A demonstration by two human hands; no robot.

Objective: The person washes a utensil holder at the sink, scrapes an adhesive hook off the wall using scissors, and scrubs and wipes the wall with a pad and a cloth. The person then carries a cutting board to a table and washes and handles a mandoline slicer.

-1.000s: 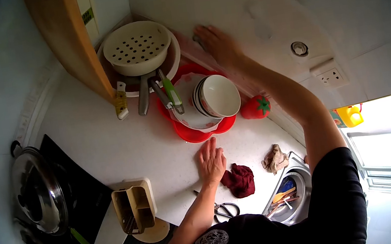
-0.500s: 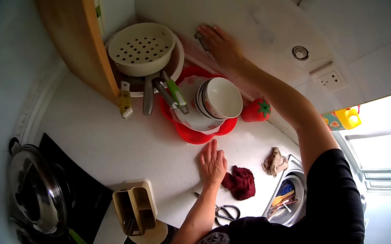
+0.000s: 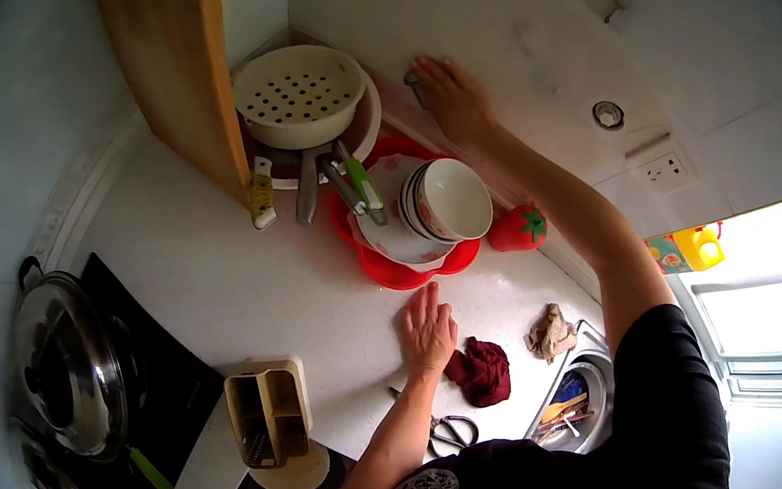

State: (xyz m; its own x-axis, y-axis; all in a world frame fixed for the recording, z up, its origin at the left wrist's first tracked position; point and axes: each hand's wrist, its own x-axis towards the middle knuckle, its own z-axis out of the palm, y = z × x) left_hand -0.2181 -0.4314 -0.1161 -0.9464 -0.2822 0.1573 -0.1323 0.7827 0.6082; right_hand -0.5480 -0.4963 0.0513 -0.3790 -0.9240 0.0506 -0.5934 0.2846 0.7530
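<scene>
My right hand (image 3: 452,99) reaches up to the wall, palm toward it and fingers stretched out. A small grey piece (image 3: 415,89) shows at the edge of that hand, against the wall; its kind I cannot tell. Below, my left hand (image 3: 429,335) lies flat on the white counter (image 3: 316,286) with fingers extended. Just beyond its fingertips sits a red basin (image 3: 385,271) holding a plate (image 3: 387,215) and a tilted stack of bowls (image 3: 455,199). A dark red cloth (image 3: 483,372) lies right beside the left hand, and scissors (image 3: 454,431) rest near the forearm.
A white colander (image 3: 302,91) stands in the corner by a wooden cabinet edge (image 3: 223,98). Lidded pans (image 3: 71,368) are on the black stove at left. A beige utensil holder (image 3: 270,414), a red tomato-shaped item (image 3: 515,229), a sink (image 3: 591,397) and a wall socket (image 3: 665,170) surround the workspace.
The whole view has shifted slightly, with the upper scene moving right. Both hands keep nearly the same pose, the right on the wall and the left on the counter.
</scene>
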